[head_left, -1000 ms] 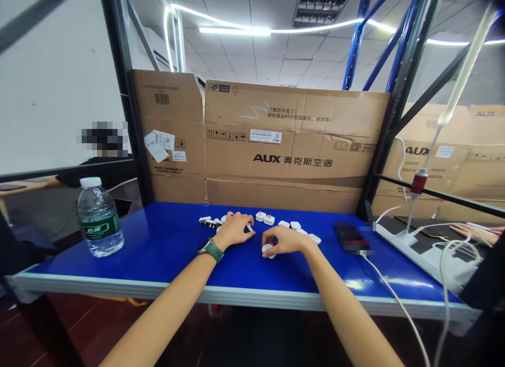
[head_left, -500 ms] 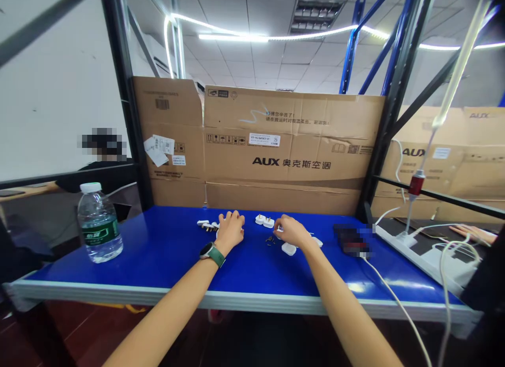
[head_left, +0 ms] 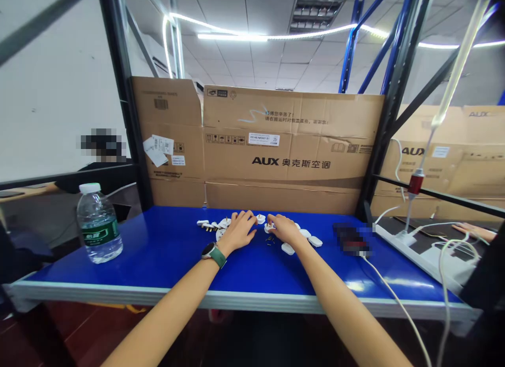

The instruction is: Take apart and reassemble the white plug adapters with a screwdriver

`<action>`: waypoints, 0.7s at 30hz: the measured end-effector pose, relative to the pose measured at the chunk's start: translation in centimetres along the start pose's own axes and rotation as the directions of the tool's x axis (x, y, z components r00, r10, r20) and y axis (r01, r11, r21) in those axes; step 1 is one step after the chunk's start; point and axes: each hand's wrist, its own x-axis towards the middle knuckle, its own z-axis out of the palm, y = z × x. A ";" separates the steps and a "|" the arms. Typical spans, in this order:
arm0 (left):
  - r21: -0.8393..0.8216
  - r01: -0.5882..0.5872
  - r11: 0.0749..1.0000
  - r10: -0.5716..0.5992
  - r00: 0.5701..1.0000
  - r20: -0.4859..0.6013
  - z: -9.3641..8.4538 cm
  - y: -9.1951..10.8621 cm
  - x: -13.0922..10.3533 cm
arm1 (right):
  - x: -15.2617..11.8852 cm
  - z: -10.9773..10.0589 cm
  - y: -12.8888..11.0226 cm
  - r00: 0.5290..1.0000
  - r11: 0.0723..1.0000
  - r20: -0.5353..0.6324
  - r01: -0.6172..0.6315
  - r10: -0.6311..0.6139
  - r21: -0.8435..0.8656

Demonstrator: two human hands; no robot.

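Note:
My left hand [head_left: 241, 231] hovers over the blue table with fingers spread and thumb apart, holding nothing I can see. Just past its fingertips a white plug [head_left: 260, 219] stands with its pins up. My right hand [head_left: 286, 231] has its thumb and fingers closed on another white plug [head_left: 268, 228], partly hidden by the fingers. Small dark brass-coloured screws [head_left: 270, 241] lie between the hands. Several white plug pieces [head_left: 225, 223] sit left of my left hand, some with brass pins. White plug covers [head_left: 288, 248] lie around my right wrist.
A water bottle [head_left: 100, 227] stands at the table's left. On the right lie a blurred dark device [head_left: 352, 239] with a white cable [head_left: 394, 298] and a power strip [head_left: 418, 256]. Cardboard [head_left: 292, 140] walls the back. Another person [head_left: 103, 159] is at far left; a hand [head_left: 473, 231] shows at far right.
My left hand has moved right, uncovering plug pieces on its left. My right hand has moved slightly left onto one of the two plugs, which has shifted a little nearer to me.

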 end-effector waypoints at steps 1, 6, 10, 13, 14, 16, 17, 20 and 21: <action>-0.004 -0.014 1.000 0.014 1.000 0.003 0.0 0.1 0.0 | 0.0 0.0 0.0 1.000 1.000 0.001 0.003 -0.003 0.011; -0.058 -0.042 0.997 0.041 0.999 -0.025 -0.3 0.2 0.1 | -0.1 -0.8 -0.3 0.992 0.983 -0.125 0.049 -0.027 0.176; -0.217 -0.079 0.973 0.068 0.996 -0.057 -1.1 0.1 0.0 | -1.2 -2.4 -0.8 0.964 0.902 -0.197 0.241 -0.179 0.357; -0.316 -0.145 0.938 0.131 0.989 -0.063 -2.1 0.1 -0.3 | -2.4 -3.4 -1.2 0.933 0.832 -0.199 0.357 -0.299 0.426; -0.340 -0.162 0.926 0.148 0.987 -0.068 -2.3 0.1 -0.3 | -2.7 -3.6 -1.3 0.929 0.817 -0.196 0.369 -0.314 0.443; -0.372 -0.180 0.910 0.163 0.984 -0.076 -2.7 0.2 -0.4 | -3.1 -3.7 -1.5 0.923 0.792 -0.139 0.379 -0.358 0.478; -0.379 -0.180 0.908 0.164 0.984 -0.075 -2.7 0.2 -0.4 | -3.2 -3.6 -1.5 0.921 0.787 -0.092 0.372 -0.378 0.493; -0.388 -0.174 0.905 0.176 0.984 -0.030 -2.5 0.3 -0.3 | -3.1 -3.2 -1.4 0.918 0.808 0.073 0.304 -0.390 0.505; -0.393 -0.175 0.903 0.188 0.982 -0.005 -2.3 0.3 -0.3 | -3.1 -3.1 -1.3 0.921 0.816 0.101 0.279 -0.377 0.506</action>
